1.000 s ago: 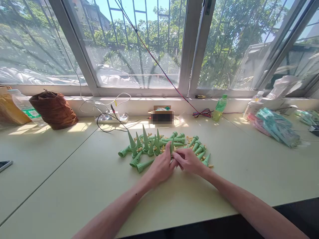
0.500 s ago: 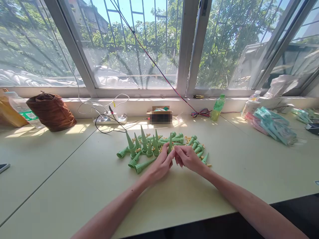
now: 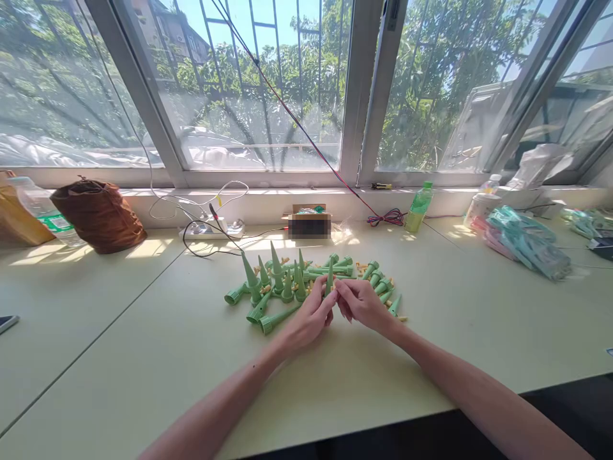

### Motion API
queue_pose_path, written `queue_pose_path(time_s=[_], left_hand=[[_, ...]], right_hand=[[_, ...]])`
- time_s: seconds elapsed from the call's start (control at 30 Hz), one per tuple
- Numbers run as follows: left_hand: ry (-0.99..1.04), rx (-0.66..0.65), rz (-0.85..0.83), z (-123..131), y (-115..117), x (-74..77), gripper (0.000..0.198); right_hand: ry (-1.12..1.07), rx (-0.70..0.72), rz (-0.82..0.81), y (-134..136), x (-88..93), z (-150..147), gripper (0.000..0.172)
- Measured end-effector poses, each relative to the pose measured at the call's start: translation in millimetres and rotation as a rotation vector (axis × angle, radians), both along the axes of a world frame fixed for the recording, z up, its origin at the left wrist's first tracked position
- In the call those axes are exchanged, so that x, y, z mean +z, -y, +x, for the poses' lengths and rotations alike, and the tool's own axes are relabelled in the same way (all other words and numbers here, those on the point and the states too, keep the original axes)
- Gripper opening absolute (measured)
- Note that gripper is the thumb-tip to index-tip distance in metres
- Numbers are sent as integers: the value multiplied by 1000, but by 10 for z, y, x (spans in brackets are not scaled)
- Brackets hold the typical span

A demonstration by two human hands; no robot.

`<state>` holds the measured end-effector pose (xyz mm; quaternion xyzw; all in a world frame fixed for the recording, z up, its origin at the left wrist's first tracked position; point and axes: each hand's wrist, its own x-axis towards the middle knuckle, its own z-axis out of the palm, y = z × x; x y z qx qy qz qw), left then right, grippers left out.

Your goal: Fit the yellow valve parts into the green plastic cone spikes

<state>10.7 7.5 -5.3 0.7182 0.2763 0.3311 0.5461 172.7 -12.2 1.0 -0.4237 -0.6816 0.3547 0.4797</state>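
Holding a green cone [image 3: 329, 277] upright in the left hand [image 3: 311, 317], over the desk [image 3: 191, 370].
Closed around the cone's lower part on the left; pinching narrowly with the right hand [image 3: 363, 303] on a small yellow piece [image 3: 334, 287], mostly hidden, at the cone's side. Spread just beyond: other green cones [image 3: 276, 271], some standing, some lying, with yellow pegs [image 3: 403, 319] scattered among them. Set farther back, well apart: a green bottle [image 3: 419, 207] to the right, a brown bag [image 3: 99, 217] to the left.
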Motion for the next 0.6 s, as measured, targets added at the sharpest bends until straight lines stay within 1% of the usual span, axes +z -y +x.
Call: queue_pose_path(time_s=[0.07, 0.2, 0.33, 0.47, 0.6], left_hand=[[-31, 42, 74, -4, -10, -17, 46], [-161, 198, 276, -15, -25, -14, 49], [-282, 293, 389, -18, -25, 5, 47], [-304, 339, 532, -18, -22, -8, 41], [-328, 344, 570, -26, -14, -26, 42]], right_hand=[[1, -8, -3, 0, -8, 2, 51], [-5, -25, -15, -5, -19, 11, 50], [-4, 0, -23, -18, -14, 15, 46], [3, 11, -38, -29, -17, 11, 41], [4, 7, -63, -24, -19, 4, 39]])
